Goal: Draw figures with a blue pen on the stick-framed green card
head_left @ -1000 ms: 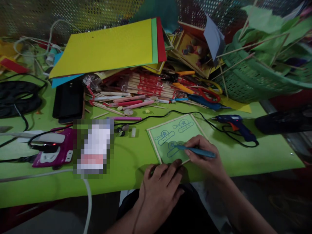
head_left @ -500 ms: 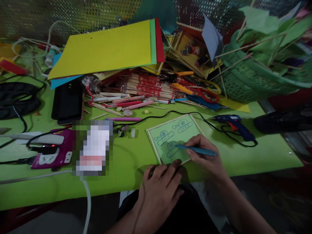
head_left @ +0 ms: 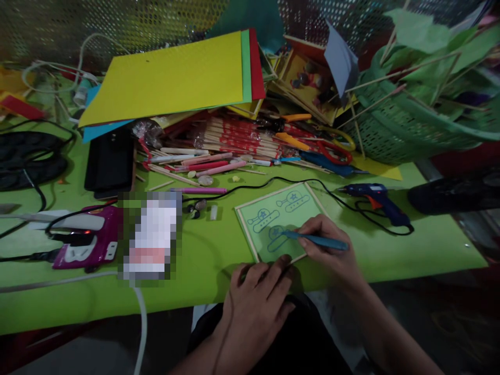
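- In the head view, the right hand [head_left: 330, 252] is holding a blue pen [head_left: 326, 242], its fingers closing narrowly around the barrel near the tip.
- The pen is slanting over a green sheet [head_left: 253, 203], its tip pointing at the lowest of three blue tank-like drawings, just right of the star; whether it is touching the sheet, one cannot tell.
- The sheet is lying on the green desk [head_left: 203, 276], near its front edge, and thin pale sticks [head_left: 246, 235] are edging it.
- The left hand [head_left: 260, 291] is resting back-up at the sheet's lower edge, fingers bending and lying close together; whether they are gripping that edge, one cannot tell.
- A blue glue gun [head_left: 375, 197] is lying to the right of the sheet, while a black cord [head_left: 269, 180] is running behind it.
- A purple marker [head_left: 199, 191] and a small whitish piece [head_left: 213, 212] are lying to its left.
- Farther back, coloured paper [head_left: 167, 75] is covering part of a pile of sticks [head_left: 234, 138], and a green basket [head_left: 394, 125] is standing to the right.
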### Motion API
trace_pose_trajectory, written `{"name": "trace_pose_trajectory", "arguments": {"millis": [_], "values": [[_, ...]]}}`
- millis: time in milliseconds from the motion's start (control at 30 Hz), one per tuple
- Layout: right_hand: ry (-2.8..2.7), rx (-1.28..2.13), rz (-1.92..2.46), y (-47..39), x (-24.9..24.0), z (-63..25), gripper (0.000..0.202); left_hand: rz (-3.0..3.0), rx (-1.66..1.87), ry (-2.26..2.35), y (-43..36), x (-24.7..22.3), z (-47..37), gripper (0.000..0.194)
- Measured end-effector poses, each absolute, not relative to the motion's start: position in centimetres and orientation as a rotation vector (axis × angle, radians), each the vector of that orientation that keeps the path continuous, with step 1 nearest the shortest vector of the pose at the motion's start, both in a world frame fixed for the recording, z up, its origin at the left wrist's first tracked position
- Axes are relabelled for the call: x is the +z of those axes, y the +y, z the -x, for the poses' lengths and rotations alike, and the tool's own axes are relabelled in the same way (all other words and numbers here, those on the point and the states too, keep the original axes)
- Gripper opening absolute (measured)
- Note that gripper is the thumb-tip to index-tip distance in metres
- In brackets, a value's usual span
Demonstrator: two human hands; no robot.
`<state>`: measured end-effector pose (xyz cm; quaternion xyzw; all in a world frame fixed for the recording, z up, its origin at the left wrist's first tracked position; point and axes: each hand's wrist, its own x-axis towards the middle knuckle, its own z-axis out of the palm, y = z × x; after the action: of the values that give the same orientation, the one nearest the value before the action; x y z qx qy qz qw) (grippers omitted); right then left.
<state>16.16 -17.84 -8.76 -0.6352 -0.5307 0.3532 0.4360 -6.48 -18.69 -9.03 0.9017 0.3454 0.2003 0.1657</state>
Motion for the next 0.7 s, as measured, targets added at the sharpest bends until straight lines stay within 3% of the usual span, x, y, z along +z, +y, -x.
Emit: {"name": "trace_pose_trajectory", "arguments": {"millis": [500, 700], "values": [[-1.014, 0.761, 1.413, -17.8, -9.0, -16.6, 0.017, -2.564, 0.517, 0.927, -18.6, -8.7, 6.9, 0.045], [-0.874, 0.880, 1.361, -17.3, -8.5, -16.9, 0.018, -2.618, 0.466, 0.924, -17.5, -8.2, 6.6, 0.044]]}}
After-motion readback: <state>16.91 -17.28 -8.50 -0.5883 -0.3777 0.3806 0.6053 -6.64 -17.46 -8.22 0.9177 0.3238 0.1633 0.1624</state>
